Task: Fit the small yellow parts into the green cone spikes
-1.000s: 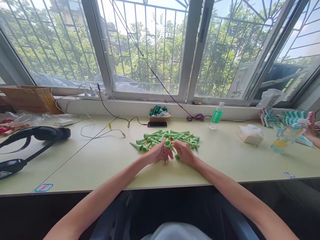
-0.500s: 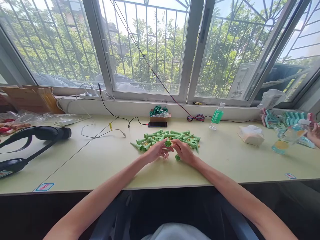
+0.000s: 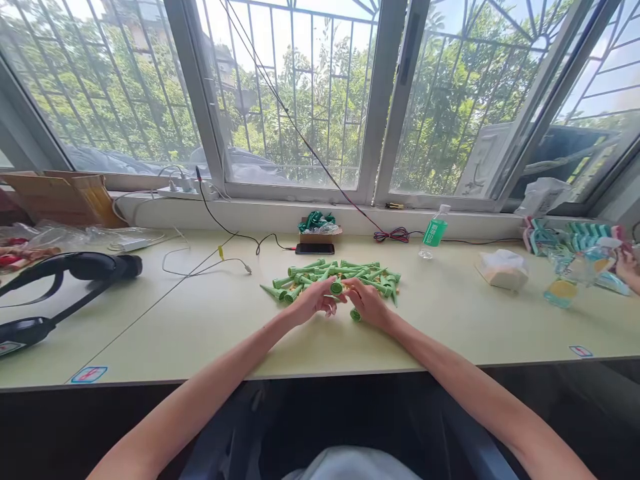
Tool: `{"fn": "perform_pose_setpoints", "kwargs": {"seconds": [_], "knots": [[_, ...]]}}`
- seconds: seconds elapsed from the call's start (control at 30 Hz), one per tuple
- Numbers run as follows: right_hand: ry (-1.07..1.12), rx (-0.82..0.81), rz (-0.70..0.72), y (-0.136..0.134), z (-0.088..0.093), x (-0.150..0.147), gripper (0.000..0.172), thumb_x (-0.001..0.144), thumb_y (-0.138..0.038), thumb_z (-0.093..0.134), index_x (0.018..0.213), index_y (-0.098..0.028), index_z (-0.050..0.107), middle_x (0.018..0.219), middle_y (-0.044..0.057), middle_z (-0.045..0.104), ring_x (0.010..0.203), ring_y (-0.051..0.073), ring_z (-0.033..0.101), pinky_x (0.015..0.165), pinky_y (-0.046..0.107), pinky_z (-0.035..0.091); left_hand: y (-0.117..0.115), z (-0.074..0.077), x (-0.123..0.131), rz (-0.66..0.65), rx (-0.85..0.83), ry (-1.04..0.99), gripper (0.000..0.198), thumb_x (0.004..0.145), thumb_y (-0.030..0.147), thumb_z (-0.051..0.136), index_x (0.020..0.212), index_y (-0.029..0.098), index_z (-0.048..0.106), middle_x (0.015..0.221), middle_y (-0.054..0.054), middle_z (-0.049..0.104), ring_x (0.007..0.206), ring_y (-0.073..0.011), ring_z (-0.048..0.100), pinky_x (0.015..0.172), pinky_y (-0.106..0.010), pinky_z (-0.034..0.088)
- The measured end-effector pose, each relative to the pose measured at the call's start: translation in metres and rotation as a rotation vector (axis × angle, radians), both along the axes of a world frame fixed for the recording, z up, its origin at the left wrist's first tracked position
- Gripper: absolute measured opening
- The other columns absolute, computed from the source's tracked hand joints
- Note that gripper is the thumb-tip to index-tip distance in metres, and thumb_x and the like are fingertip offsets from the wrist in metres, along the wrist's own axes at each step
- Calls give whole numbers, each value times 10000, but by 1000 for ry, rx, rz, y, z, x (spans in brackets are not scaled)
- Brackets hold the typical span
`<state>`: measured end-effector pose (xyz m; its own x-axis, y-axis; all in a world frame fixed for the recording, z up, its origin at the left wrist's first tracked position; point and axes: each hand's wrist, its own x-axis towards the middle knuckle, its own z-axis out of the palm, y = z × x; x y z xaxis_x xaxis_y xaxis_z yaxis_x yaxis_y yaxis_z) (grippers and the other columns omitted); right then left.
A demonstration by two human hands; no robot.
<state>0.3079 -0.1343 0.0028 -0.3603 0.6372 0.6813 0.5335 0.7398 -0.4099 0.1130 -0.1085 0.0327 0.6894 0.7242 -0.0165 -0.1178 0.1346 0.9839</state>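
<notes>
A heap of green plastic cones (image 3: pixel 367 275) lies mid-table, just below the window. My left hand (image 3: pixel 313 301) is closed around one green cone (image 3: pixel 337 287), whose round open end faces me. My right hand (image 3: pixel 369 300) pinches the same cone from the right with thumb and forefinger. Another green cone (image 3: pixel 355 315) lies under my right palm, its open end showing at the heel of the hand. Both hands rest at the near edge of the heap.
A black phone (image 3: pixel 315 249), a small box of dark green parts (image 3: pixel 320 227) and a green-labelled bottle (image 3: pixel 433 232) stand behind the heap. A black headset (image 3: pixel 65 280) lies left, a tissue pack (image 3: pixel 503 268) right. Another person's hand (image 3: pixel 629 267) works at the far right.
The cone in my hands has been turned so its open end faces me, and my fingers have shifted slightly on it. The heap has not moved.
</notes>
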Motion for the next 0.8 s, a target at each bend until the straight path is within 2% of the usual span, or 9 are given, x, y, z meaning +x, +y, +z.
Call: {"fn": "perform_pose_setpoints", "kwargs": {"seconds": [0.4,0.63,0.8], "knots": [[-3,11,14,-1,1,0,168,974,-236,383,1073,-201,515,709,-2,657,525,120,529,543,234,403,0,-1,-1,-32,-10,-3,443,857,545,544,965,118,586,879,-127,668,550,-130,586,464,-234,415],[45,20,8,2,1,1,160,969,-262,419,931,-193,559,636,-30,616,478,91,430,511,211,356,-2,0,-1,-147,-51,48,529,889,580,426,992,101,623,802,-123,666,586,-144,571,491,-237,432],[61,37,20,3,1,-1,182,976,-279,417,898,-192,557,628,-37,612,472,82,406,504,201,342,-1,-2,-2,-144,-74,75,558,876,591,436,1027,89,627,765,-120,664,585,-149,570,510,-248,430]]}}
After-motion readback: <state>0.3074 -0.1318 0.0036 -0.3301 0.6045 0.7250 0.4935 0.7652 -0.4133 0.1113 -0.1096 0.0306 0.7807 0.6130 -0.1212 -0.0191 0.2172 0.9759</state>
